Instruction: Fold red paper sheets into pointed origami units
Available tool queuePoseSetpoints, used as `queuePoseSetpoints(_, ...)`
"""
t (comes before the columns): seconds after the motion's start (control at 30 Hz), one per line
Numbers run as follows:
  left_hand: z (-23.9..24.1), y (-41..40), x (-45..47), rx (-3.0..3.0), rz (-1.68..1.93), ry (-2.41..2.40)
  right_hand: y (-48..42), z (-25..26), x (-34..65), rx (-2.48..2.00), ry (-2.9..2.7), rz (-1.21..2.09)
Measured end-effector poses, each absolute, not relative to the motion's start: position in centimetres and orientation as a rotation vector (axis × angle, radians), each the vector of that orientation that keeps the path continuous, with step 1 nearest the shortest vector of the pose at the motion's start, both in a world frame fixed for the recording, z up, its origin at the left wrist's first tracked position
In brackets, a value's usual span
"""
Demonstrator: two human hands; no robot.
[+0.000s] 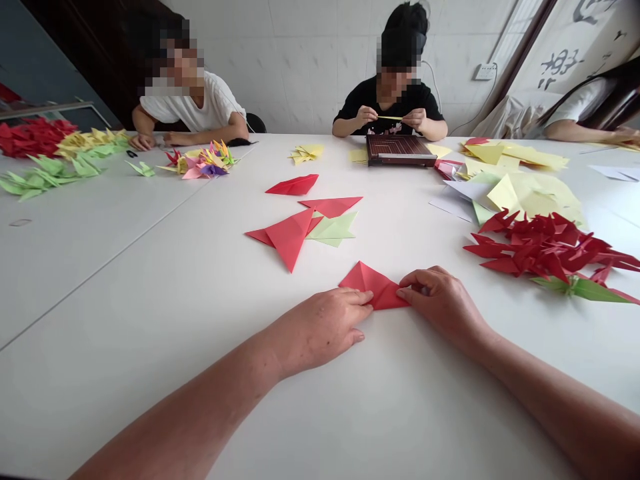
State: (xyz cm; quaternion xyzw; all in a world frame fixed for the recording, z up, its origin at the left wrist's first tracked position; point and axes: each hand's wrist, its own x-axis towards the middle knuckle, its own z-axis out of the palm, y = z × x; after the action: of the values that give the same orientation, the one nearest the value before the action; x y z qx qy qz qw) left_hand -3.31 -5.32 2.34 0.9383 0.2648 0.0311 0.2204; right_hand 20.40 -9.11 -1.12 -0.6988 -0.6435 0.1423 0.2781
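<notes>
A folded piece of red paper point(371, 280) lies on the white table between my hands, with a crease running down its middle. My left hand point(333, 327) rests on its left part, fingers stretched out and pressing it down, thumb apart. At the right corner, my right hand point(435, 293) pinches the paper between thumb and forefinger. Just beyond lie several loose folded papers: a large red folded triangle point(293, 239), a flatter red triangle point(333, 206), a narrow red folded piece point(293, 185) and a light green folded paper point(336, 228) partly under the red ones.
Red folded cranes point(555, 247) are heaped at the right, with yellow and white sheets point(540, 193) behind. A brown paper trimmer point(400, 152) stands opposite, by a person in black point(360, 100) holding a yellow strip. Colourful cranes point(207, 160) and green folded pieces point(45, 173) lie left.
</notes>
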Motion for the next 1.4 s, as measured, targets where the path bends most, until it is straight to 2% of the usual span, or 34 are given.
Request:
queuePoseSetpoints(0.7,2.0,-5.5,-3.1,2.640,0.135,0.730,-8.8,-1.3,20.5,-1.855,-1.791,0.344)
queuePoseSetpoints(1.4,0.6,-6.7,-1.3,2.954,0.119,0.776,-8.7,-1.5,20.6,-1.817,-1.815,0.313)
